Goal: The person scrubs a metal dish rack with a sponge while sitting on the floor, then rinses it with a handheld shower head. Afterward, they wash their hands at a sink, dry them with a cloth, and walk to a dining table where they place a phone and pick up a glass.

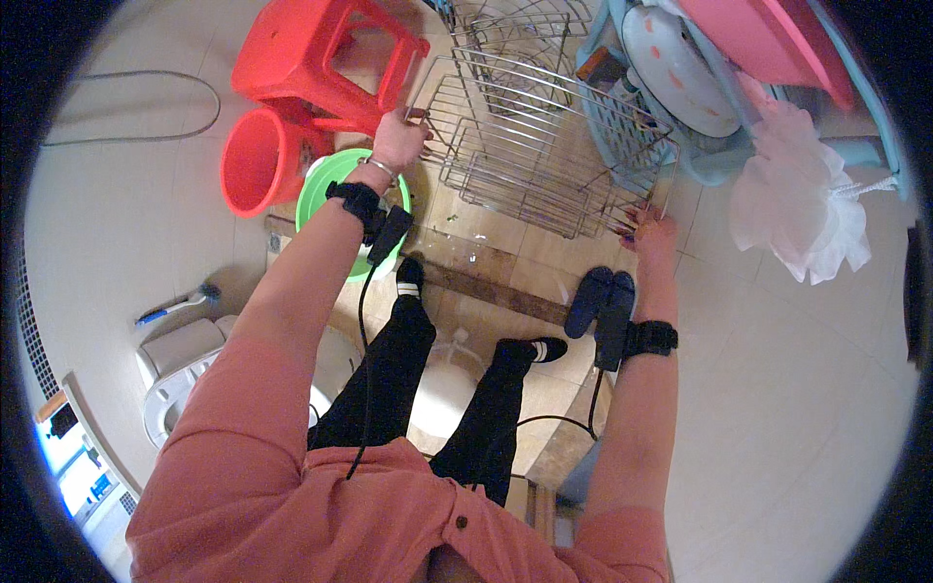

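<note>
Nearest, at the bottom of my view: my salmon shirt (292, 486), then black trousers (389, 379) and socked feet (544, 348) on a wet floor (797, 389).

Left of my legs: a white toilet (180, 374), with a blue-handled brush (175, 306) lying just beyond it.

Right of my feet: a pair of dark blue slippers (601, 306), side by side near my right wrist.

Wrists: each carries a black strap with a cable running back towards my body.

Right hand (649, 233): fingers curled onto the near right corner of the wire rack (544, 136); I take it as a grip, though the fingertips are too small to be certain.

Left hand (397, 144): closed on the rack's left edge, bangle at the wrist.

Wire rack: metal, two-tiered, held tilted between both hands above the floor, in the upper middle of my view.

Under my left forearm: a green basin (326, 185). Beyond it, a red bucket (255, 160) on its side and a red stool (311, 58) tipped over, touching the bucket.

Farthest right: a pale blue basket (622, 121) with a white dish, a pink tub (768, 44), and a white mesh sponge (802, 199) hanging beside them.
</note>
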Tool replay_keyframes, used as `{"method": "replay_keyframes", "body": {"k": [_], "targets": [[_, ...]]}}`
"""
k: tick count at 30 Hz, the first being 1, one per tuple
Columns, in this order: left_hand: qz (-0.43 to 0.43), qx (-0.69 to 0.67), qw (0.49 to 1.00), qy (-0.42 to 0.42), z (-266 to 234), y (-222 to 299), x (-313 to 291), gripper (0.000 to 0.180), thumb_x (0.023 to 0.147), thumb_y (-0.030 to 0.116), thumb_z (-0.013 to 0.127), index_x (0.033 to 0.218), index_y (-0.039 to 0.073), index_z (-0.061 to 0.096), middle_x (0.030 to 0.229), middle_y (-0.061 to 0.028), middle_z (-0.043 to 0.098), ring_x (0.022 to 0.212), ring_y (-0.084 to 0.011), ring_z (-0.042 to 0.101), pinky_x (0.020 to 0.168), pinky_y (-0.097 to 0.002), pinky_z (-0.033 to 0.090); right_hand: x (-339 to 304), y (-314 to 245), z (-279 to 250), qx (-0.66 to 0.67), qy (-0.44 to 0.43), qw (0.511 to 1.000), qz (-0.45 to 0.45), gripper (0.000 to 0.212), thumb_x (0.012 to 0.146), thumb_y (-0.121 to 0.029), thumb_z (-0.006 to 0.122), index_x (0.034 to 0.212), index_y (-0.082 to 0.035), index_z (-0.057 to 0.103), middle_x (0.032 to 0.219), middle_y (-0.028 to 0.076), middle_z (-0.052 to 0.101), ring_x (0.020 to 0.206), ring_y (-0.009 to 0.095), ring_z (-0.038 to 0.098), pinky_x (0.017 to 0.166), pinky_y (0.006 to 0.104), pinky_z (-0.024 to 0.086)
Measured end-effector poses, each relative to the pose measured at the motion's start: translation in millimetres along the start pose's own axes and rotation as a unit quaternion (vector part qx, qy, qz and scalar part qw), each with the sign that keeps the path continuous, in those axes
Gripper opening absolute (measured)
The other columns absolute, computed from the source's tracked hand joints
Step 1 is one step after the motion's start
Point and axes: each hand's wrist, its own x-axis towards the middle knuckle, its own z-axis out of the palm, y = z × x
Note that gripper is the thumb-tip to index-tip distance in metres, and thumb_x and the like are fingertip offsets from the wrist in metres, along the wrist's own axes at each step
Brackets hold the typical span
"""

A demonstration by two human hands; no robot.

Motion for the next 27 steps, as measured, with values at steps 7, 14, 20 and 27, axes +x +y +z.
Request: {"method": "replay_keyframes", "body": {"k": [7,14,20,27], "targets": [[-0.022,-0.162,0.985,-0.05,0.7,-13.1,-12.3,0.032,0.08,-0.003,0.052,0.112,-0.006,0.05,0.082,-0.012,0.061,0.065,-0.0187,0.062,0.057,-0.03,0.051,-26.9,-6.8,8.1,0.043,0.008,0.999,-0.003,0.021,0.089,-0.012,0.043,0.107,-0.004,0.05,0.093,0.011,0.062,0.066,0.024,0.064,0.047,0.0322,0.049],[-0.045,-0.216,0.974,-0.055,-2.5,-36.6,-44.1,0.033,0.084,-0.005,0.051,0.117,-0.003,0.049,0.087,-0.0086,0.061,0.072,-0.0168,0.062,0.066,-0.029,0.053,-47.8,28.7,11.8,0.079,0.025,0.993,-0.08,0.024,0.087,0.0,0.042,0.11,0.005,0.048,0.092,0.014,0.059,0.07,0.023,0.063,0.058,0.0335,0.056],[-0.063,-0.235,0.968,-0.057,-5.3,-52.5,-64.8,0.036,0.085,-0.001,0.053,0.121,0.0,0.049,0.092,-0.008,0.061,0.077,-0.016,0.061,0.071,-0.0288,0.053,-64.9,44.1,11.8,0.077,-0.003,0.994,-0.079,0.029,0.085,0.005,0.041,0.113,0.006,0.048,0.093,0.015,0.058,0.072,0.022,0.062,0.06,0.0323,0.056],[-0.038,-0.187,0.978,-0.079,-7.8,-41.5,-52.8,0.041,0.085,-0.005,0.05,0.126,-0.003,0.043,0.093,-0.011,0.062,0.074,-0.0158,0.061,0.068,-0.0279,0.052,-59.6,51.6,14.6,0.116,0.012,0.982,-0.148,0.03,0.086,0.002,0.043,0.115,0.006,0.047,0.096,0.014,0.057,0.081,0.021,0.06,0.065,0.0316,0.056]]}}
